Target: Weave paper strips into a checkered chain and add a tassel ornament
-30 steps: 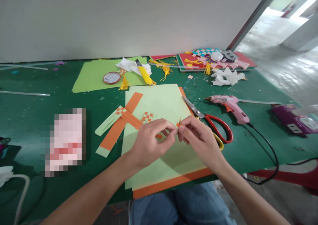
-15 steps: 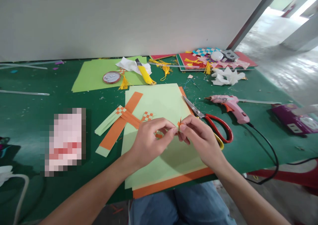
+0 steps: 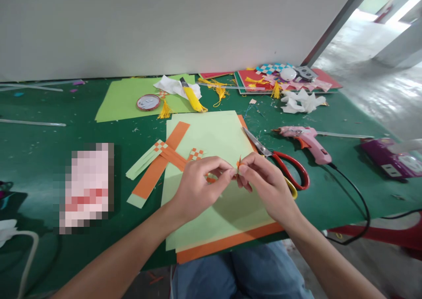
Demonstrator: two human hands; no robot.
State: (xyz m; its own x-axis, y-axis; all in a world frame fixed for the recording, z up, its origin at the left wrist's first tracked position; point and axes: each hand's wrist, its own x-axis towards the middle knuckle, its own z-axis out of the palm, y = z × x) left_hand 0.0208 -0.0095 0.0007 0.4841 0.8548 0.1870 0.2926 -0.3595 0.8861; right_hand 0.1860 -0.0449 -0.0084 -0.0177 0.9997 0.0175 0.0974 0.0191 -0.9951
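Observation:
My left hand (image 3: 206,182) and my right hand (image 3: 260,176) meet above a pale green paper sheet (image 3: 204,132), thumbs and fingers pinched. Between the fingertips is a small orange and green paper piece (image 3: 238,163), mostly hidden. Both hands grip it. Behind my left hand, a checkered woven paper piece (image 3: 197,154) partly shows on the sheet. To the left, orange paper strips (image 3: 150,178) cross other strips, with pale green strips (image 3: 141,162) ending in a small checkered weave. Beside my right hand lie scissors with red handles (image 3: 288,167), blades apart, partly covering a yellow ring-shaped handle (image 3: 292,188).
A pink glue gun (image 3: 310,140) with a black cord lies right, near a purple power strip (image 3: 391,158). At the back are a bright green sheet (image 3: 115,99), a yellow cutter (image 3: 193,99), a round tin (image 3: 148,102), yellow tassels (image 3: 165,110) and crumpled tissue (image 3: 301,102).

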